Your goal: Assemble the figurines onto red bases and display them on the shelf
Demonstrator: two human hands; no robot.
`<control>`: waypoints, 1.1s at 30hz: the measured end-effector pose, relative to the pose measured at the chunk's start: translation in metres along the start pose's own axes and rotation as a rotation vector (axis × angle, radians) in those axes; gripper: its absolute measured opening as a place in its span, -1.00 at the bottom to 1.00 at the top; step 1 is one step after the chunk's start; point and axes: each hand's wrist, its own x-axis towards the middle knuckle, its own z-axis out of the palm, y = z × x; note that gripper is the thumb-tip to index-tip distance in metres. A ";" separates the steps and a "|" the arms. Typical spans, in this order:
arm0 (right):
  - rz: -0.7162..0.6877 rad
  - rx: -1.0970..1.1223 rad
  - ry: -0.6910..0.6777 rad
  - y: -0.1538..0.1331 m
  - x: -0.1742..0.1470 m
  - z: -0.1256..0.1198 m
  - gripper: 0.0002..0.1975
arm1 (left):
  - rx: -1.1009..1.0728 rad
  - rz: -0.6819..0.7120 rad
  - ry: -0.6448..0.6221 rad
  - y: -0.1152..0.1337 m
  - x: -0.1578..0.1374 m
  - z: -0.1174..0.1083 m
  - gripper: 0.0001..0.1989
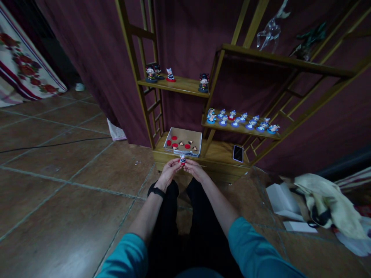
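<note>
Between my two hands is a small figurine [182, 158] with a white head, a dark body and a red base, held upright. The fingertips of my left hand [169, 171] are closed on its left side. From the other side, my right hand [195, 169] pinches it near the base. Just beyond my hands, a shallow cardboard box [187, 135] sits on the bottom shelf, holding several red discs and small dark-and-tan pieces. On the upper left shelf [185, 85] stands a similar red-based figurine [170, 75], among dark-haired figurines [203, 82].
Rows of blue-and-white figurines [236, 121] fill the middle right shelf. A phone [238, 153] lies on the bottom shelf. Higher up stand a clear animal ornament [270, 33] and a dark green one [308, 40]. White boxes [284, 200] and a pale cloth bag [330, 200] lie on the floor to the right.
</note>
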 end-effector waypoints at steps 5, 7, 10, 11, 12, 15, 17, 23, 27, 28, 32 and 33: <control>-0.011 0.039 -0.010 0.002 0.001 -0.001 -0.63 | 0.039 0.018 0.016 -0.002 0.001 -0.001 -0.60; -0.015 0.050 0.001 0.002 0.002 -0.001 -0.63 | 0.064 0.020 0.028 -0.003 0.002 -0.001 -0.59; -0.011 0.049 0.017 0.002 0.002 0.000 -0.63 | 0.105 0.034 0.046 -0.004 0.002 -0.002 -0.57; -0.006 0.041 0.016 0.001 0.001 0.000 -0.63 | 0.119 0.044 0.054 -0.004 0.002 -0.002 -0.58; -0.001 0.030 0.015 0.000 0.001 0.001 -0.63 | 0.134 0.056 0.063 -0.004 0.001 -0.001 -0.58; -0.006 -0.003 0.001 -0.002 -0.003 0.003 -0.62 | 0.184 0.099 0.089 -0.004 0.000 0.000 -0.58; -0.028 -0.010 -0.024 -0.003 -0.006 0.004 -0.60 | 0.217 0.117 0.092 -0.004 -0.001 0.001 -0.57; -0.030 -0.055 -0.031 -0.002 -0.007 0.004 -0.55 | 0.338 0.098 0.020 -0.006 -0.002 0.000 -0.52; -0.011 -0.070 -0.008 0.002 -0.002 0.001 -0.52 | 0.436 0.192 0.074 -0.008 -0.004 -0.002 -0.54; -0.009 -0.072 -0.008 0.003 -0.001 0.001 -0.51 | 0.475 0.224 0.090 -0.008 -0.005 -0.002 -0.55; -0.007 -0.073 -0.018 0.004 0.001 -0.001 -0.49 | 0.644 0.327 0.104 -0.004 -0.013 0.001 -0.57; -0.010 -0.075 -0.019 0.004 0.000 -0.001 -0.49 | 0.666 0.343 0.104 -0.003 -0.014 0.002 -0.57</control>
